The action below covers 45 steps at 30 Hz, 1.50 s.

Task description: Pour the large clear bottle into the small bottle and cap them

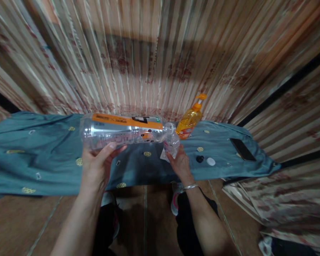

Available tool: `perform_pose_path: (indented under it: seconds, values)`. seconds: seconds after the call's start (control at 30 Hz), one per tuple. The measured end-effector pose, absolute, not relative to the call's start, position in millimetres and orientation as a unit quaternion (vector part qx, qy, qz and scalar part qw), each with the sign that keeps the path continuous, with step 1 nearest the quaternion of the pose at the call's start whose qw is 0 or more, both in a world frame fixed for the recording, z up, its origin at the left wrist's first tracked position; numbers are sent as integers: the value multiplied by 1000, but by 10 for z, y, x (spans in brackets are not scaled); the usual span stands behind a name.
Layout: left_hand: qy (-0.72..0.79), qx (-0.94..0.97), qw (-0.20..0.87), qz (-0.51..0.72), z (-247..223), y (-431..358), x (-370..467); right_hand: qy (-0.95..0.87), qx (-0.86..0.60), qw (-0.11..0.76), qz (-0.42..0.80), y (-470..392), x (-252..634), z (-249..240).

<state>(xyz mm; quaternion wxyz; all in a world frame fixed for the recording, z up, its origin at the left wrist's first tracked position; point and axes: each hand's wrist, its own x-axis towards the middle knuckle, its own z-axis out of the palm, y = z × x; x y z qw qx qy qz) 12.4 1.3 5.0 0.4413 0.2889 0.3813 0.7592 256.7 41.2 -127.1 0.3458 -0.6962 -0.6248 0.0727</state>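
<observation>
Left hand (95,166) clasps a large bottle (120,129) near its base; right hand (181,163) clasps a small bottle (172,139).

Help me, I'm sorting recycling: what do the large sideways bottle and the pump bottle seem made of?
Large bottle: probably clear, glossy plastic; it is see-through with bright highlights.
Pump bottle: likely glossy plastic, with a solid-looking orange pump; its body looks translucent amber, though whether from tint or liquid is unclear.
</observation>
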Motion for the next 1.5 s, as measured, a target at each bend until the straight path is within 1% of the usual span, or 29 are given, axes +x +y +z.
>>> perform_pose_path:
  seconds: [0.43, 0.67, 0.87, 1.5]
  values:
    - [375, 300, 439, 759, 38, 11, 122, -621, -695, 354, 71, 427, 2569, -1301]
    - [375, 308, 440, 755, 19, 18, 108, -622, -700, 344, 63, 426, 2566, -1304]
    - [376, 296, 442, 759, 15, 25, 114, -630, -688, 356, 59, 437, 2586, -1336]
    - [386, 297, 440, 754, 6, 20, 121, -624, -704, 335, 57, 421, 2563, -1297]
